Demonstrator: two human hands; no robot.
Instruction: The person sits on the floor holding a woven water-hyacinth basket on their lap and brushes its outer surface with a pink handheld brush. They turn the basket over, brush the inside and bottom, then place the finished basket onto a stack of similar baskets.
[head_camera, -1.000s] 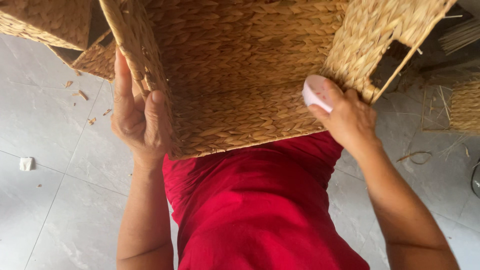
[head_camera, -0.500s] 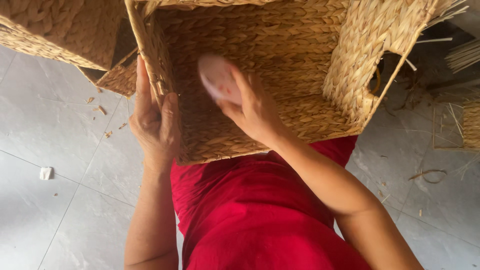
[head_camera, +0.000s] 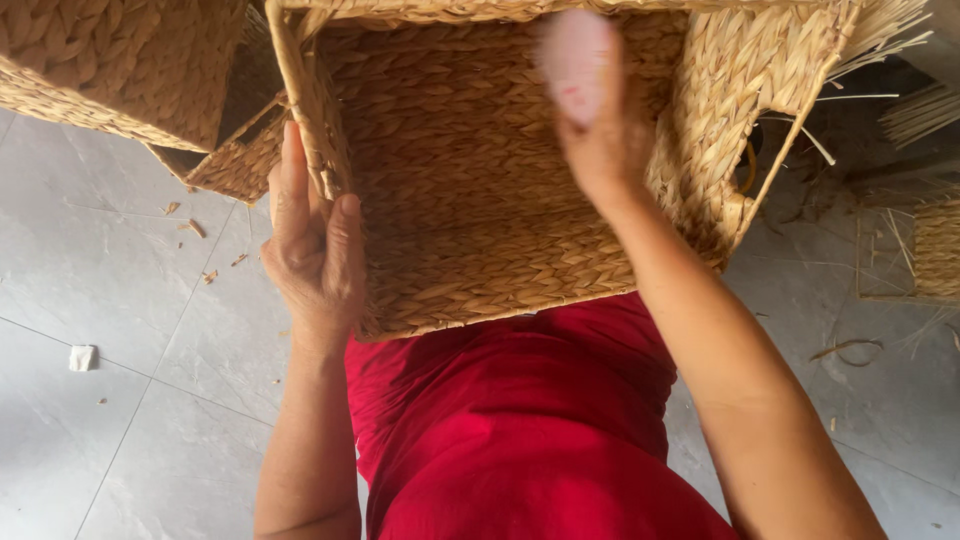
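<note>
A large woven straw basket (head_camera: 470, 200) rests tilted on my lap, over my red clothing, its opening turned toward me. My left hand (head_camera: 315, 245) lies flat against the basket's left outer wall, thumb at the rim, steadying it. My right hand (head_camera: 595, 110) reaches inside the basket near the upper middle. It grips a small pale pink object (head_camera: 575, 55), blurred by motion, pressed against the inner weave. What exactly the object is I cannot tell.
Another woven basket (head_camera: 110, 60) sits at the upper left with a smaller woven piece (head_camera: 235, 165) below it. Loose straw stalks (head_camera: 890, 90) and a woven item (head_camera: 935, 245) lie at the right. Grey tiled floor (head_camera: 110, 280) carries straw scraps and a small white bit (head_camera: 82, 357).
My right hand moved from the basket's right outer side into the basket, then up and right across the inner weave with the pale object. The left hand stayed on the left wall.
</note>
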